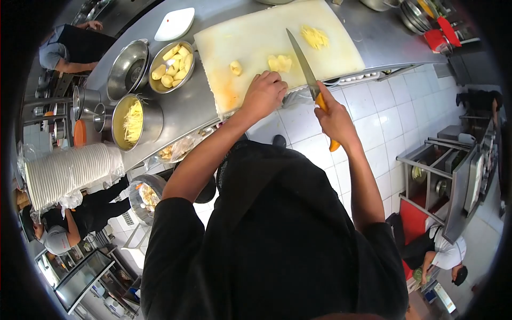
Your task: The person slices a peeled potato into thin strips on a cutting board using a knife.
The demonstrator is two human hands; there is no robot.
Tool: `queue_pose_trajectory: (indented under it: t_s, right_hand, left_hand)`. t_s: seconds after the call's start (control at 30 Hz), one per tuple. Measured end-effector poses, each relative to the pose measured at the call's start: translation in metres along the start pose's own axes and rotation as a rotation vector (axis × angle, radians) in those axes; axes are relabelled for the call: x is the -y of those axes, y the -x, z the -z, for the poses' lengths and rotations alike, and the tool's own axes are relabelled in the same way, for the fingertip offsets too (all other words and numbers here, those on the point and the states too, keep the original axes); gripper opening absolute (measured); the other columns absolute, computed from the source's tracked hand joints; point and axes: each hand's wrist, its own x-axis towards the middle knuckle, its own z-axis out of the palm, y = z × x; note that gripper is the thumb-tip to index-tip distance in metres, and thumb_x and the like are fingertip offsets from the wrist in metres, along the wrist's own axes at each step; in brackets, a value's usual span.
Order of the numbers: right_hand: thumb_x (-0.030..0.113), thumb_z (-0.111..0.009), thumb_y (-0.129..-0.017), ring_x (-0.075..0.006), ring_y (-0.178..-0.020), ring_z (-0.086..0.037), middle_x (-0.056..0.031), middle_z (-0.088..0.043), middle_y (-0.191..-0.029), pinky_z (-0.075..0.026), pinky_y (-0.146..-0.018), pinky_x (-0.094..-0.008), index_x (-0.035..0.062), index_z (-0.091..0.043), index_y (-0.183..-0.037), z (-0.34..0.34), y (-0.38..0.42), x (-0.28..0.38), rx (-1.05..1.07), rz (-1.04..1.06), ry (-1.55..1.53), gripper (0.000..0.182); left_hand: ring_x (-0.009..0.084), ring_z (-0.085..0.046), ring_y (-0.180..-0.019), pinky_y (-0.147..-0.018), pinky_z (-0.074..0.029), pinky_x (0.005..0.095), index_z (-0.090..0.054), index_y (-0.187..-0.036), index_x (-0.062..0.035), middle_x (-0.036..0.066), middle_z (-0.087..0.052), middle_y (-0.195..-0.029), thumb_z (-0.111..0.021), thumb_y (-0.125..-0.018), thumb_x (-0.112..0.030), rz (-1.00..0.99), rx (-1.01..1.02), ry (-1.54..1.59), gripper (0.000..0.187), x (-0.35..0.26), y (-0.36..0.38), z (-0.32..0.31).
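Note:
My right hand (337, 120) is wrapped around the yellow handle of a long kitchen knife (304, 61). Its blade points away over the right part of a white cutting board (234, 40). My left hand (265, 95) rests at the board's near edge with fingers curled; what lies under them, if anything, is hidden. Just beyond those fingers are pale yellow potato slices (280, 63), left of the blade. A small pile of cut potato sticks (314, 37) lies right of the knife tip. One potato piece (236, 68) sits farther left on the board.
Left of the board stand a bowl of peeled potatoes (165, 80), an empty metal bowl (127, 72) and a pot of potato sticks (118, 130). A white dish (175, 24) is behind them. Stacked plates (74, 170) sit at the counter's end. Other people work around the kitchen.

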Motion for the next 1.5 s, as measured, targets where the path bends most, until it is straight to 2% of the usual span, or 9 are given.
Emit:
queue_pose_trajectory:
  t_s: [0.1, 0.27, 0.3, 0.43, 0.5, 0.6, 0.7, 1.3, 1.5]
  right_hand:
    - [0.009, -0.055, -0.091, -0.0211, -0.055, -0.060, -0.0155, -0.065, -0.077, -0.052, -0.062, -0.0368, 0.0196, -0.034, -0.153, -0.003, 0.001, -0.008, -0.059, 0.058, 0.021, 0.066]
    - [0.009, -0.056, -0.091, -0.0201, -0.054, -0.058, -0.0146, -0.064, -0.075, -0.051, -0.060, -0.0362, 0.0200, -0.035, -0.153, -0.006, 0.000, -0.009, -0.070, 0.064, 0.030, 0.066]
    - [0.009, -0.056, -0.090, -0.0242, -0.062, -0.058, -0.0168, -0.064, -0.080, -0.050, -0.066, -0.0380, 0.0194, -0.034, -0.153, -0.005, 0.000, -0.008, -0.057, 0.052, 0.028, 0.067]
    - [0.012, -0.056, -0.088, -0.0460, -0.106, -0.061, -0.0289, -0.067, -0.109, -0.047, -0.096, -0.0470, 0.0158, -0.030, -0.153, -0.002, 0.003, 0.004, 0.003, 0.010, 0.021, 0.070]
    - [0.012, -0.057, -0.088, -0.0458, -0.106, -0.061, -0.0296, -0.066, -0.108, -0.047, -0.096, -0.0469, 0.0155, -0.031, -0.153, -0.002, 0.006, 0.004, -0.015, 0.039, 0.038, 0.070]
    - [0.012, -0.058, -0.088, -0.0455, -0.106, -0.061, -0.0303, -0.066, -0.107, -0.047, -0.096, -0.0465, 0.0147, -0.031, -0.153, -0.002, 0.008, 0.008, 0.000, 0.031, 0.034, 0.070]
    - [0.012, -0.058, -0.088, -0.0454, -0.106, -0.062, -0.0305, -0.066, -0.107, -0.047, -0.095, -0.0468, 0.0150, -0.032, -0.153, -0.007, 0.004, 0.002, -0.027, 0.054, 0.056, 0.070]
    - [0.011, -0.058, -0.087, -0.0470, -0.099, -0.063, -0.0305, -0.067, -0.102, -0.048, -0.092, -0.0488, 0.0157, -0.033, -0.152, -0.001, 0.011, 0.008, -0.022, 0.040, 0.038, 0.069]
    - [0.012, -0.058, -0.088, -0.0466, -0.101, -0.062, -0.0302, -0.067, -0.102, -0.048, -0.093, -0.0482, 0.0162, -0.034, -0.151, 0.001, 0.013, 0.007, -0.014, 0.027, 0.050, 0.068]
  left_hand:
    - [0.0323, -0.062, -0.089, -0.080, -0.049, 0.0426, -0.072, -0.089, -0.0046, 0.012, -0.066, -0.088, -0.067, -0.084, -0.014, 0.133, -0.053, 0.130, 0.012, 0.007, -0.010, 0.003]
    - [0.0365, -0.067, -0.086, -0.079, -0.052, 0.0454, -0.074, -0.099, -0.0056, 0.016, -0.070, -0.091, -0.064, -0.086, -0.017, 0.406, 0.168, -0.003, 0.020, 0.040, -0.052, 0.023]
    - [0.0372, -0.067, -0.085, -0.079, -0.053, 0.0456, -0.074, -0.101, -0.0057, 0.016, -0.070, -0.091, -0.064, -0.086, -0.017, 0.432, 0.232, -0.026, 0.022, 0.046, -0.057, 0.023]
    - [0.0362, -0.067, -0.086, -0.081, -0.053, 0.0444, -0.074, -0.103, -0.0072, 0.017, -0.069, -0.093, -0.064, -0.085, -0.015, 0.347, 0.002, -0.109, 0.023, 0.051, -0.057, 0.015]
    - [0.0348, -0.066, -0.089, -0.083, -0.053, 0.0433, -0.074, -0.106, -0.0080, 0.016, -0.069, -0.095, -0.064, -0.084, -0.014, 0.296, -0.091, -0.108, 0.024, 0.044, -0.052, 0.012]
    - [0.0308, -0.061, -0.098, -0.087, -0.051, 0.0411, -0.073, -0.109, -0.0092, 0.013, -0.064, -0.100, -0.063, -0.085, -0.014, -0.009, -0.025, -0.016, 0.027, 0.027, -0.046, 0.008]
    - [0.0289, -0.055, -0.104, -0.090, -0.049, 0.0394, -0.072, -0.110, -0.0084, 0.012, -0.056, -0.104, -0.063, -0.086, -0.014, -0.049, 0.116, -0.099, 0.026, 0.011, -0.050, 0.006]
    - [0.0298, -0.054, -0.110, -0.095, -0.049, 0.0400, -0.068, -0.114, -0.0045, 0.014, -0.055, -0.112, -0.067, -0.081, -0.021, -0.022, 0.083, -0.111, 0.036, 0.021, -0.054, 0.007]
    - [0.0320, -0.054, -0.112, -0.096, -0.048, 0.0421, -0.066, -0.117, -0.0032, 0.014, -0.056, -0.111, -0.069, -0.081, -0.021, 0.032, 0.234, -0.148, 0.041, 0.028, -0.065, 0.003]
